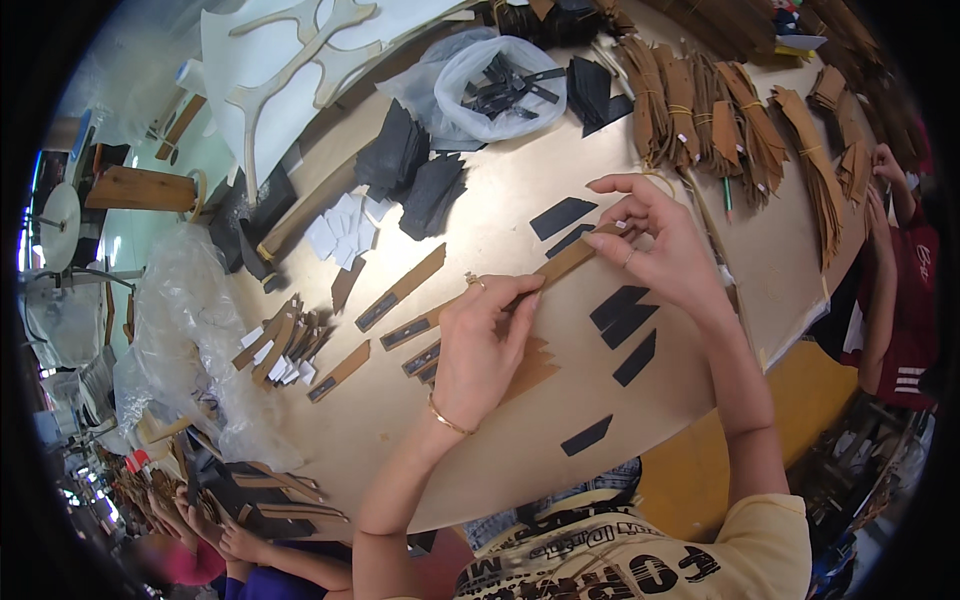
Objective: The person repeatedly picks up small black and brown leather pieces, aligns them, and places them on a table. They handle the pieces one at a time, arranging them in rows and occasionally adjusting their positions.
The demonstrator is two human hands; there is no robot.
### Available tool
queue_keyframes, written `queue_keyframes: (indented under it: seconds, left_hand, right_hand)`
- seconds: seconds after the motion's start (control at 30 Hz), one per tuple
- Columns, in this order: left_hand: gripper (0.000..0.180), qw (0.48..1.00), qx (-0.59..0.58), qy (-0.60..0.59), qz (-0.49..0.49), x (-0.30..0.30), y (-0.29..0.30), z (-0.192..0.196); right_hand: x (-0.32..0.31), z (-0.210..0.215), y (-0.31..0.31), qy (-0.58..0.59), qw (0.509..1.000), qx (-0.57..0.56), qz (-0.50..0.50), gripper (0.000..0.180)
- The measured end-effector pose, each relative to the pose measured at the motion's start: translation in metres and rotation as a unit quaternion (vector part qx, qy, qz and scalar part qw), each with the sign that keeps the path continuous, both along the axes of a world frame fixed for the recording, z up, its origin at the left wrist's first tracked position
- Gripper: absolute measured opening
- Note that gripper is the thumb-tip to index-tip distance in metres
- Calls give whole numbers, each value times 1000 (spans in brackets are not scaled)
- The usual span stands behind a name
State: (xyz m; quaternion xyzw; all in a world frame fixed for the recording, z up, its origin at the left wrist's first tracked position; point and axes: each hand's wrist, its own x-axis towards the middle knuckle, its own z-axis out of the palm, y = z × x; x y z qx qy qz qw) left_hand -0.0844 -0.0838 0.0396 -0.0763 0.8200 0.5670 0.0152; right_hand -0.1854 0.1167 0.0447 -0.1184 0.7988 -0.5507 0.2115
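A narrow brown leather-like strip [570, 262] is stretched between my two hands above the table. My left hand [482, 340] pinches it near its middle, thumb against fingers. At the far right end, my right hand [655, 245] grips it between thumb and fingers, and a small white bit shows there. Beside my left hand lie several brown strips [405, 287] with dark inlaid ends; some are partly hidden under it. Black slanted pieces [563, 217] rest beyond the held strip, and more black pieces [620, 316] are below my right hand.
A clear plastic bag [450, 75] of black parts stands at the back, near stacked black pieces [392, 150]. White tags [343, 228] and a pile of brown strips [285, 345] lie left. Tied brown bundles [690, 105] fill the back right. Other people's hands [882, 200] show at both sides.
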Motion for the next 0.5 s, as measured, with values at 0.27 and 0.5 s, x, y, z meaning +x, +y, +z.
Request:
queue_keyframes:
  seconds: [0.27, 0.5]
  left_hand:
    - [27, 995, -66, -15, -69, -8, -4, 0]
    - [38, 991, -83, -1, -101, -7, -6, -3]
  right_hand:
    - [-4, -14, -2, 50, 998, 2, -33, 43]
    - [-5, -12, -5, 7, 999, 14, -41, 44]
